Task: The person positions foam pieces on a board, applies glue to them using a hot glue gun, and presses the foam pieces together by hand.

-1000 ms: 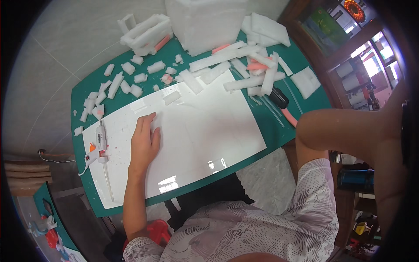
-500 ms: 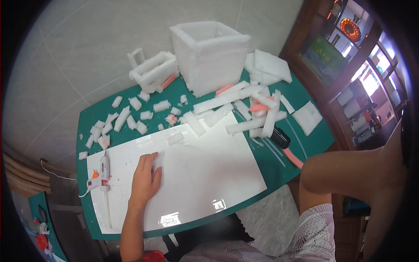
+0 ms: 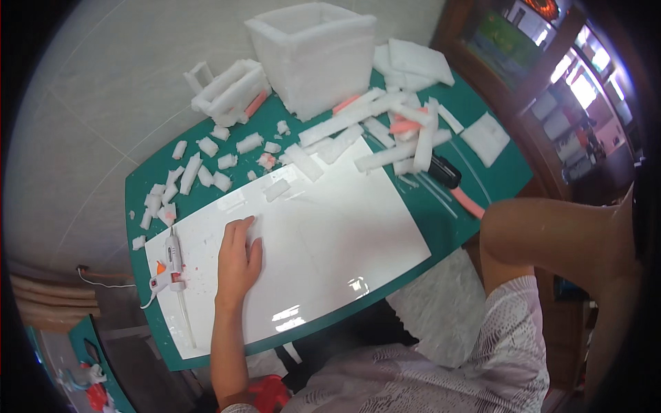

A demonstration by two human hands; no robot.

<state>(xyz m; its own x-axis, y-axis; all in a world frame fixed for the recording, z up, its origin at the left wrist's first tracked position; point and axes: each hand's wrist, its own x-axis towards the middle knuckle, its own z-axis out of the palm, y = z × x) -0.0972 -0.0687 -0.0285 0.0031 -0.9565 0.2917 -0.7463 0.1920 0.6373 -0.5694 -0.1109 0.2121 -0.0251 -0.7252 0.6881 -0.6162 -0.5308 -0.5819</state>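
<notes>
On the green cutting mat (image 3: 441,227), a large glossy white board (image 3: 323,241) lies flat, and I take that board as my landmark. I see the left hand (image 3: 237,261) resting palm down on the board's left part, fingers stretched out and together, gripping nothing, only pressing the surface. I see the right arm bent at the far right, beyond the board's right edge, but the right hand is out of sight, so I cannot tell its grip. Just left of the left hand, across the board's left edge, lies a white hot glue gun (image 3: 171,265) with an orange trigger, its cord trailing off the mat. Beyond the board's far edge, small white foam blocks (image 3: 206,165) are scattered, and long white foam strips (image 3: 372,138) are heaped with pink pieces among them. Farther back stands an open white foam box (image 3: 313,55), with a smaller foam frame (image 3: 231,86) to its left. A black-handled tool (image 3: 444,172) lies near the board's far right corner.
</notes>
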